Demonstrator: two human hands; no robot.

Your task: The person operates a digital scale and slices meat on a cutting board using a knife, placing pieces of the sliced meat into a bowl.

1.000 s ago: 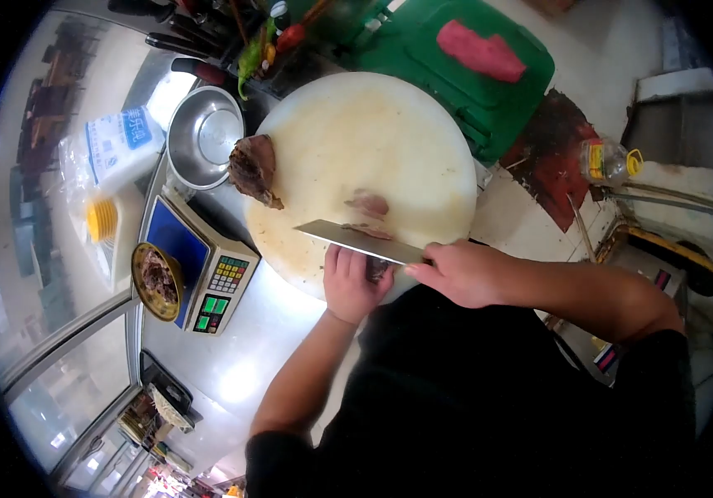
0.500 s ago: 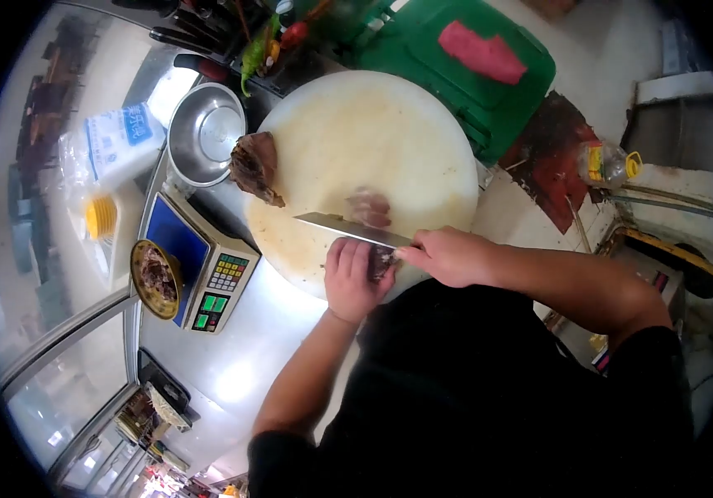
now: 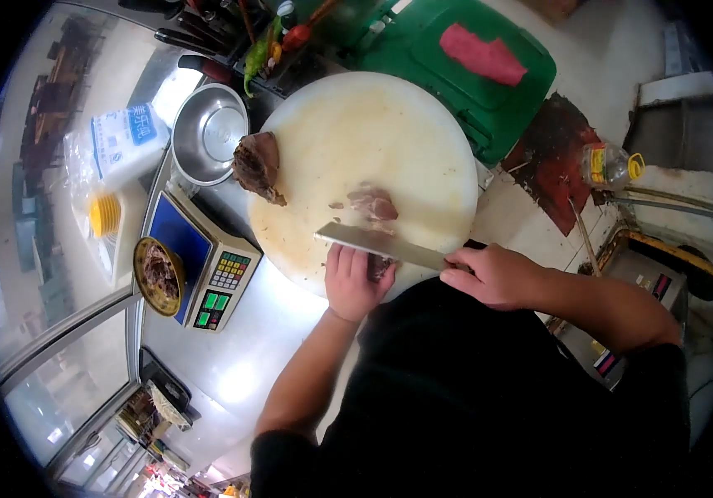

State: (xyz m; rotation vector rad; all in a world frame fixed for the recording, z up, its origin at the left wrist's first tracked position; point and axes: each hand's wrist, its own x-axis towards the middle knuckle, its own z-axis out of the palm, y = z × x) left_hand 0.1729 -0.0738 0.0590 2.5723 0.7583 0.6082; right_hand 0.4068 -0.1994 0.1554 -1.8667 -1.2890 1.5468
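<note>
My right hand is closed around the handle of a kitchen knife with a broad blade. The blade points left across a round, pale cutting board, right by the fingertips of my left hand. That hand presses down on a dark piece of cooked meat, partly hidden by my fingers and the blade. Just beyond the knife lie some cut meat slices. A larger brown chunk of meat rests at the board's left edge, apart from both hands.
Left of the board are a steel bowl and a digital scale carrying a bowl of meat pieces. A green lidded bin with a pink cloth on top stands at far right. Peppers and knives sit behind.
My right hand has moved right and slightly down with the knife, whose blade now lies flatter and farther toward me. My left hand stays on the meat. More of the slices shows.
</note>
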